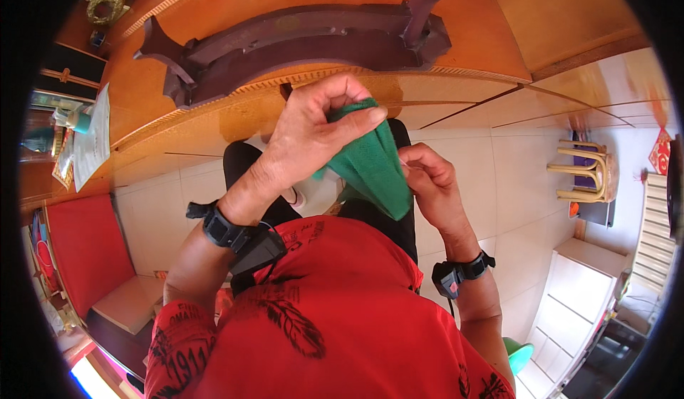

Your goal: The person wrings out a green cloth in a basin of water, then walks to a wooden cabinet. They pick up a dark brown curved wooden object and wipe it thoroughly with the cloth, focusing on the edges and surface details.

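Observation:
A folded green cloth (368, 169) hangs over my lap, its upper end pinched between the thumb and fingers of my left hand (315, 126). Right against the cloth's right edge is my right hand (435, 185), thumb and forefinger pressed together. A thin pale strand (403, 163) shows at those fingertips; whether it is part of the cloth I cannot tell. Beyond my hands, a dark carved wooden stand (299, 38) with two upright end pieces rests near the front edge of an orange-brown wooden cabinet top (475, 30).
Left, papers (91, 137) overhang the cabinet beside a small teal-and-white container (75, 120). A red-backed chair (88, 238) holding a flat box (128, 303) is lower left. Stacked stools (582, 172), a white drawer unit (569, 308) and a green basin (518, 355) stand right.

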### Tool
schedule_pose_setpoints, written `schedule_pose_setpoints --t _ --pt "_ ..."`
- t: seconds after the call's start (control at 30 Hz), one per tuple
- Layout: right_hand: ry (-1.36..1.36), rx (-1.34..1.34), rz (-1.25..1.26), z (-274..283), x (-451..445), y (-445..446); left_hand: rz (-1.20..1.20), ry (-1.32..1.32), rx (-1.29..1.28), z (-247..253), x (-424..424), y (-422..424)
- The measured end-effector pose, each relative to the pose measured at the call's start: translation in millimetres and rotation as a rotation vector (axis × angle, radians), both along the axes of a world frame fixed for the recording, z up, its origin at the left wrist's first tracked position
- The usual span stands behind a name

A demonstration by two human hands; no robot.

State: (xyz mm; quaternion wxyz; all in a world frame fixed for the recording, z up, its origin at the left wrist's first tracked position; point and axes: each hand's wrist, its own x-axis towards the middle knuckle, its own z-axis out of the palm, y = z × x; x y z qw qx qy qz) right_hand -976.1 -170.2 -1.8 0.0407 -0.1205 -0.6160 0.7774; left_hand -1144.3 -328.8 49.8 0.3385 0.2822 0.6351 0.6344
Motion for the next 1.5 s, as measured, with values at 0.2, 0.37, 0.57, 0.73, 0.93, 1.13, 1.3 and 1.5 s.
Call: schedule_pose_setpoints --t 0.2,0.37,0.57,0.73,0.93,1.13,1.3,1.5 --pt "0.182 -0.313 -0.078 4.2 -7.4 -18.1 0.084 -0.132 0.248 -22.3 14.7 9.3" --pt "0.171 -0.280 -0.306 13.0 -20.7 -32.7 -0.047 -0.155 0.295 -22.0 28.8 -3.6" --pt "0.188 -0.029 -0.325 13.8 -24.4 -34.8 -0.030 -0.249 0.213 -32.8 38.5 6.6" --pt "0.254 0.213 -0.445 18.5 -18.8 -36.3 0.043 -0.154 0.247 -38.6 32.3 12.7" --pt "0.263 0.554 -0.234 16.1 -23.5 -32.7 0.104 -0.461 0.305 -20.2 32.0 23.3" --pt "0.239 1.029 -0.427 10.9 -35.3 14.5 0.326 0.816 -0.110 2.3 -8.6 32.3" --pt "0.352 1.283 -0.421 41.7 -103.8 71.8 0.447 1.144 -0.224 15.1 -23.9 55.5" --pt "0.369 1.269 -0.408 20.2 -132.4 80.2 0.396 1.099 -0.350 7.0 -33.0 72.6"
